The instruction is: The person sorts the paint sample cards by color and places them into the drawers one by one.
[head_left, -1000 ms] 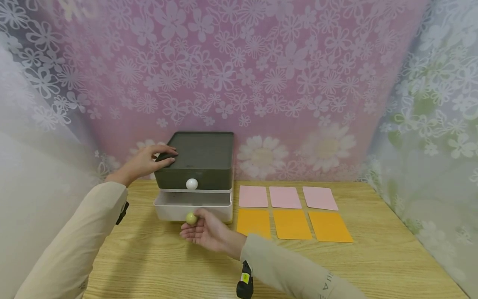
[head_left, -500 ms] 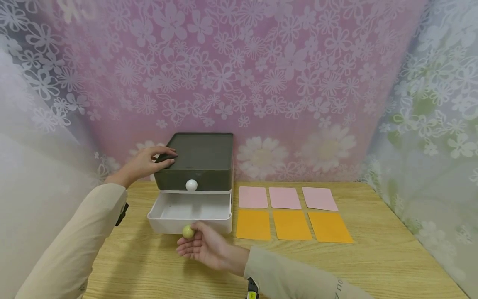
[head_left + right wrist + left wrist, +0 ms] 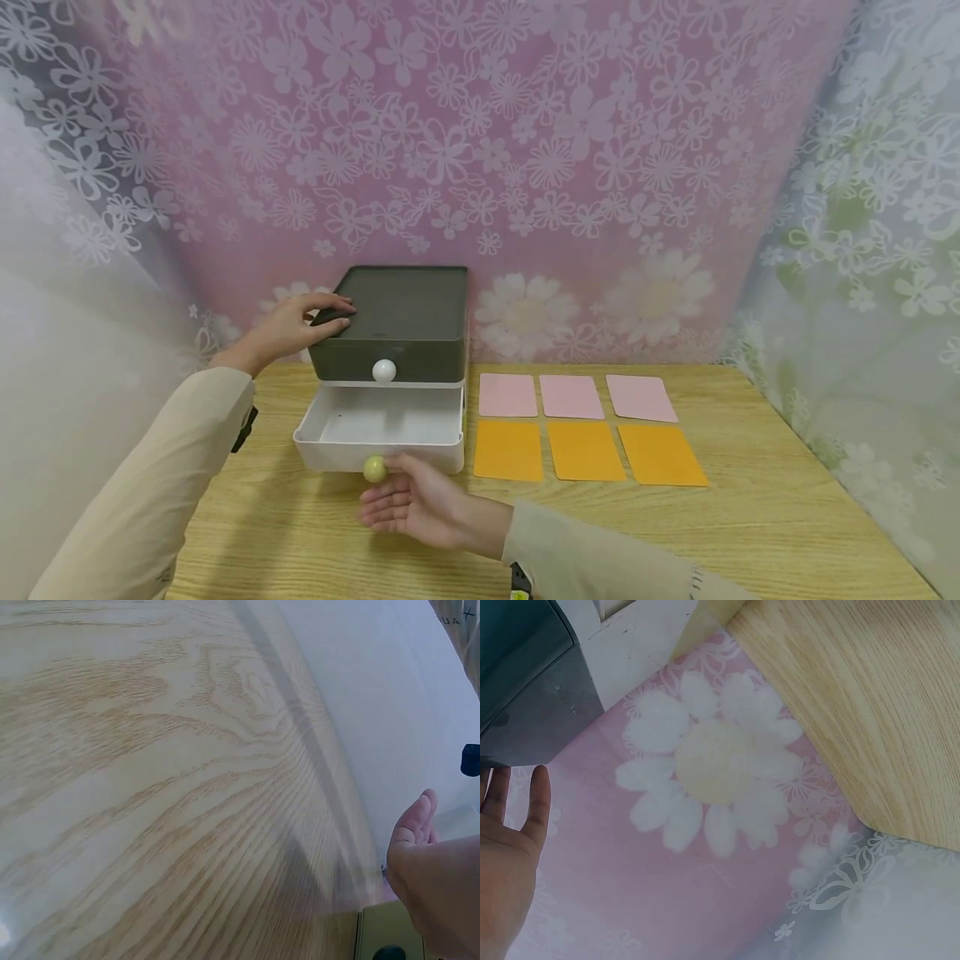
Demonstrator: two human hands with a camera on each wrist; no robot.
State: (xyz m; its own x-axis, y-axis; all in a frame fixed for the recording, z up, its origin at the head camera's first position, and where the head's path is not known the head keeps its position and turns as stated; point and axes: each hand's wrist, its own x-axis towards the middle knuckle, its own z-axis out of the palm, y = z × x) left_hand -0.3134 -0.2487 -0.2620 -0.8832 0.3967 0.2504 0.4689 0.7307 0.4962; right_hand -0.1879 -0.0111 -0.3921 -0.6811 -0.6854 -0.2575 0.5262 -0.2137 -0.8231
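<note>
White plastic drawer [image 3: 378, 425], judged light and free-sliding, is best held by its small knob [image 3: 374, 469], pinched by right hand [image 3: 420, 508] fingertips; left hand [image 3: 288, 327] is pressed flat on the box [image 3: 401, 321].

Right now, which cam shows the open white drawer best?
Head view: the white drawer is pulled out under the dark top unit, its inside visible, the right hand at its green knob. Neither wrist view clearly shows the drawer.

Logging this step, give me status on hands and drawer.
Left hand steadies dark top box. Right hand touches knob; white drawer out. Nothing blocking.
</note>
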